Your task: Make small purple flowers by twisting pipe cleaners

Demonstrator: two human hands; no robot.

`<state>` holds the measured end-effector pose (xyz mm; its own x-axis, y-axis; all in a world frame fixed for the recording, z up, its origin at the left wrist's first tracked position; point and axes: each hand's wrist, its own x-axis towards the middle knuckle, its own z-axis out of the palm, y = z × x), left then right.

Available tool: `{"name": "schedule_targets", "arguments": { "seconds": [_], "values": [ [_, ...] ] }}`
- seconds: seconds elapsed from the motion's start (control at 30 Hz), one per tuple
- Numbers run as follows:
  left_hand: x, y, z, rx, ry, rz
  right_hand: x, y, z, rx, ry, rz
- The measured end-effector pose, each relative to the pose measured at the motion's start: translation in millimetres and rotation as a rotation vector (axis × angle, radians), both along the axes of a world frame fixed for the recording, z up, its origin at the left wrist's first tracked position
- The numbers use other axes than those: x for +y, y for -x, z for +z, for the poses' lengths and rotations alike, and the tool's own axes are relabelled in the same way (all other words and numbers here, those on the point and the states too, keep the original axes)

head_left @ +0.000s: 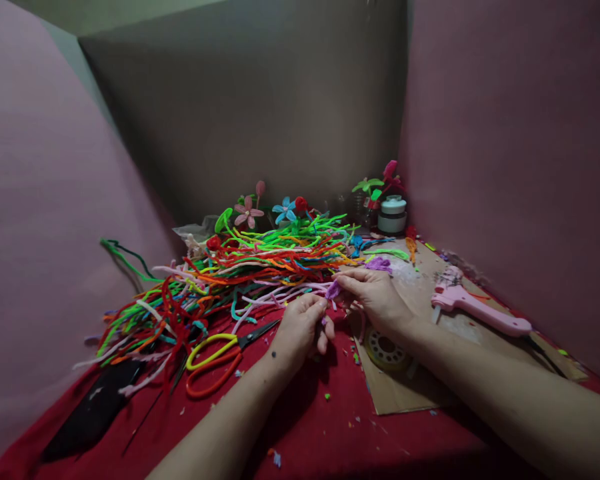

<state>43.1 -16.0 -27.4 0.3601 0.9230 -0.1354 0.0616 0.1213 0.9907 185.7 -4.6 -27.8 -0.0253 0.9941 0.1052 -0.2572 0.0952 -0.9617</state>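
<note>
Between my two hands is a small purple pipe-cleaner piece [333,289], bent into a loop or petal shape. My left hand [307,327] pinches its lower end, with a bit of purple showing by the curled fingers. From the upper right, my right hand [375,293] grips the same piece between thumb and fingertips. Just beyond my right hand, another purple pipe-cleaner shape [379,265] lies on the cardboard [405,397]. Scissors [220,363] with yellow and red handles rest left of my left hand, blades pointing toward it.
A large heap of coloured pipe cleaners [275,257] spreads behind my hands. On the cardboard are a pink glue gun [485,313] and a tape roll [387,350]. A black flat object [93,413] lies at left. Finished flowers [249,212] and a lidded jar [393,215] stand at the back.
</note>
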Motion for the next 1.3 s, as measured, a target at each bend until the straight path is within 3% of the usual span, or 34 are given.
{"name": "schedule_targets", "arguments": {
  "seconds": [0.13, 0.3, 0.47, 0.57, 0.67, 0.77, 0.9, 1.0, 1.1, 1.2, 1.3],
  "values": [
    [2, 2, -1.4, 0.086, -0.051, 0.000, -1, 1, 1.6, -0.160, -0.053, 0.007],
    [4, 0, -5.3, 0.206, -0.176, 0.063, 0, 2, -7.6, -0.439, -0.252, -0.098],
    [6, 5, -7.1, 0.160, -0.090, 0.110, -4, 6, -12.0, -0.632, -0.401, -0.214],
    [16, 12, 0.5, 0.136, -0.138, 0.208, -10, 7, -8.3, -0.588, -0.559, -0.325],
    [30, 11, 16.8, 0.129, -0.209, 0.224, -19, 10, -7.1, -0.638, -0.825, -0.191],
    [44, -11, 35.6, 0.227, -0.337, 0.139, -27, 16, -12.6, -0.774, -0.998, -0.106],
    [65, -60, 47.6, 0.581, -0.661, 0.049, -30, 24, -23.0, -0.844, -1.075, -0.019],
    [82, -93, 42.8, 0.962, -0.913, -0.018, -27, 27, -27.0, -0.846, -1.080, -0.012],
    [93, -111, 31.8, 1.247, -0.963, -0.142, -25, 27, -27.7, -0.825, -1.089, -0.043],
    [97, -116, 21.8, 1.277, -0.947, -0.223, -25, 28, -27.1, -0.803, -1.085, -0.071],
    [100, -115, 18.6, 1.259, -0.940, -0.223, -24, 28, -25.5, -0.812, -1.074, -0.082]
  ]
}}
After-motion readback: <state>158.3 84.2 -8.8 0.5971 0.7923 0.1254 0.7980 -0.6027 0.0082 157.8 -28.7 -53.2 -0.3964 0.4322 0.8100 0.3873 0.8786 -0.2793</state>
